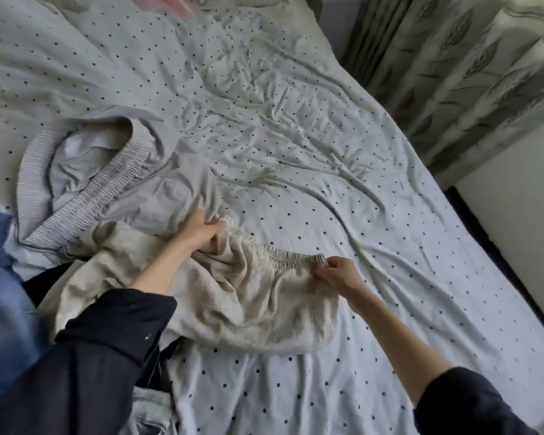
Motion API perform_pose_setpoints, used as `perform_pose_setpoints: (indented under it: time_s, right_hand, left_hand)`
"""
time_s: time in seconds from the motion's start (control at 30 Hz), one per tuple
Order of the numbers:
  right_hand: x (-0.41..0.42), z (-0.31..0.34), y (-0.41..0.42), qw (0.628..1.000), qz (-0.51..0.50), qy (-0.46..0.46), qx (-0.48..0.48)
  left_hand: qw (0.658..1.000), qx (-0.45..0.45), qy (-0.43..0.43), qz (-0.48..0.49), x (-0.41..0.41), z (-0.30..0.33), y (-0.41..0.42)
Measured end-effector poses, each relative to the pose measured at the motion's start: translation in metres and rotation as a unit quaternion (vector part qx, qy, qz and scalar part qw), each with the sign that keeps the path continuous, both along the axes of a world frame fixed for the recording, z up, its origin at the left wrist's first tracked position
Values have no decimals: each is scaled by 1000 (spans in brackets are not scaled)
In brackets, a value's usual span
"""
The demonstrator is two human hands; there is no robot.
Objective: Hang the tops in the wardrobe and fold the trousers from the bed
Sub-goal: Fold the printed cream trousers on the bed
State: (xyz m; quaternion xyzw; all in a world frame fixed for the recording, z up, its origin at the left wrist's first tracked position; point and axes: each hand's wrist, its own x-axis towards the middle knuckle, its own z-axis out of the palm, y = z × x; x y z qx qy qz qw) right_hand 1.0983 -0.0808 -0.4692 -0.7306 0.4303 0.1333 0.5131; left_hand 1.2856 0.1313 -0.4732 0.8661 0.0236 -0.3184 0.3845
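Cream trousers with an elastic waistband lie crumpled on the dotted bed sheet. My left hand grips the waistband's left end. At the waistband's right end my right hand pinches the elastic. Behind them, grey trousers with a ribbed waistband lie spread on the bed at the left. Blue denim and a dark garment sit at the left edge, partly under the cream trousers.
A pink item is blurred at the top of the bed. Patterned curtains hang to the right of the bed. A dark bed frame edge and pale floor lie at the right. Light denim shows near the bottom.
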Motion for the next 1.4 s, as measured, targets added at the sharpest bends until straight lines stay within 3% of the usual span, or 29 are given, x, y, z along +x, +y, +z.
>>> perform_pose_setpoints:
  time_s: [0.1,0.23,0.5,0.67,0.83,1.03,1.17,1.4]
  right_hand:
    - [-19,11,-18,994,-91,-45,48]
    - [-49,33,-44,965,-192,-90,157]
    - [-108,46,-67,953,-202,-122,188]
    - [-132,31,-59,946,-224,-121,199]
    - [-144,44,-56,951,-194,-95,222]
    - [-160,95,-78,940,-283,-157,110]
    - [-177,128,-103,937,-291,-163,-100]
    - [-227,153,-164,877,-362,-219,-229]
  left_hand:
    - [1000,-18,-22,9,-1,10,-6]
    - [989,105,-88,-63,-11,32,-25]
    - [947,125,-86,-284,-51,18,-79]
    - [941,118,-198,-249,-69,7,-96]
    - [947,63,-240,-205,-72,51,-110]
    - [927,-53,-299,-219,-75,134,-165]
    - [911,-108,-317,-240,-95,168,-212]
    - [877,-163,-371,-258,-145,200,-305]
